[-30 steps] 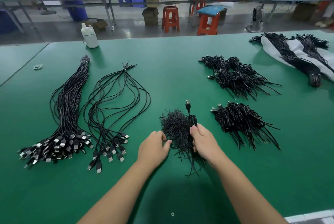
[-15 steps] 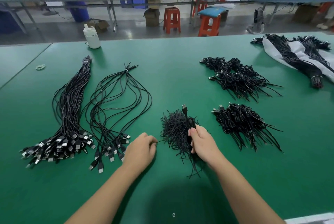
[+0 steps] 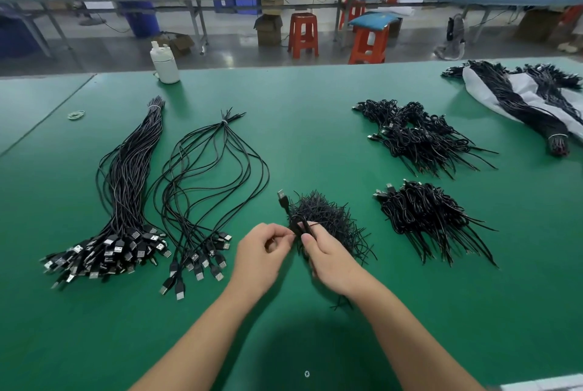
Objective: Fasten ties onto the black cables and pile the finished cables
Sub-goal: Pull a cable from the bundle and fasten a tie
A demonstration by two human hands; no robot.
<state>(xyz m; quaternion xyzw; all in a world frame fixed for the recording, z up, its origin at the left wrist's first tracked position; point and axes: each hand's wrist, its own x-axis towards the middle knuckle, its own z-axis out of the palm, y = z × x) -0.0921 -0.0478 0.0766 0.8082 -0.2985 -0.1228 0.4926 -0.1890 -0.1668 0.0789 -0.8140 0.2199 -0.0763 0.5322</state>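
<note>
Pinching the free end of a thin black wire tie [image 3: 312,225], a worker's left hand [image 3: 263,253] draws it across a coiled black USB cable [image 3: 291,217] that the right hand [image 3: 329,256] grips by thumb and curled fingers, just above a loose heap of black wire ties [image 3: 331,220] on the green felt worktop [image 3: 299,144]. The cable's plug points up and away from the hands. Doing this well looks to depend on keeping the coil squeezed tight while the tie wraps its middle, then twisting both ends snugly so no loop slips free. Two mounds of tied black cables [image 3: 422,214] lie to the right, the nearer one likely where this cable belongs. To the left, two long bundles of untied black cables [image 3: 132,176] with plugs toward the worker await their turn, and a white plastic bottle [image 3: 165,64] stands at the far edge.
</note>
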